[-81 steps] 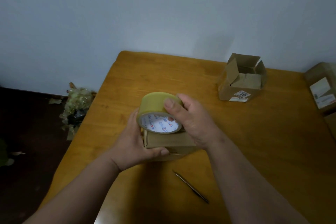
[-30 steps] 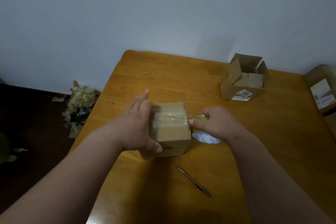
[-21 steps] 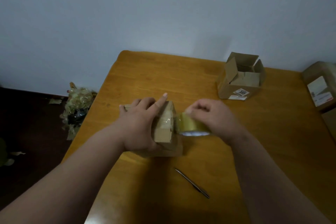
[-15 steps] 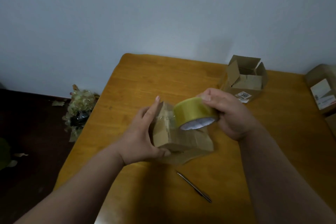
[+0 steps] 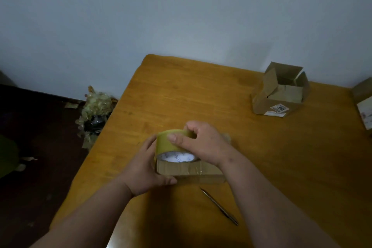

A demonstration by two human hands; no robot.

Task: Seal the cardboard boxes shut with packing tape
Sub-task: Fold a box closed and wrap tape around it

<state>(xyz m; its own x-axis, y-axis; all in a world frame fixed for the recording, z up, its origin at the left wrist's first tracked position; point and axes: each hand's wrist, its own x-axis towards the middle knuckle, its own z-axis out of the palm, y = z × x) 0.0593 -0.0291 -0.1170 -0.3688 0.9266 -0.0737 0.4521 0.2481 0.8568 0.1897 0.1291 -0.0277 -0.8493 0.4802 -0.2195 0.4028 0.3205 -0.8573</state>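
Since half a second ago we have brought the box down flat again and carried the roll back over its top, where before the box was tipped up on an edge with the roll at its far side.

We work on an orange-brown wooden table point(image 5: 201, 94) set against a pale grey wall. Toward its far right corner stands a second brown cardboard box with open flaps point(image 5: 281, 94), not yet sealed, and part of another labelled carton point(image 5: 362, 102) shows at the right edge. On the floor to the left lies a heap of crumpled clear wrapping point(image 5: 94, 110).

Our small brown cardboard box point(image 5: 191, 173) sits close in front of us, with a glossy strip of tape already showing across its near top edge. Our left hand point(image 5: 145, 169) grips the box at its left end, thumb curled along the near face. Our right hand point(image 5: 203, 145) grasps the wide roll of yellowish packing tape point(image 5: 171, 145), thumb on its outer band, fingers curled over the far side. The roll rests on the box top toward the left end, its white printed core facing us.

So the box's long axis runs left to right, and the untaped run lies rightward from the roll; we judge the next pull belongs to our right hand while the left braces.

A slim silver pen point(image 5: 219, 206) lies on the table just in front of the box.
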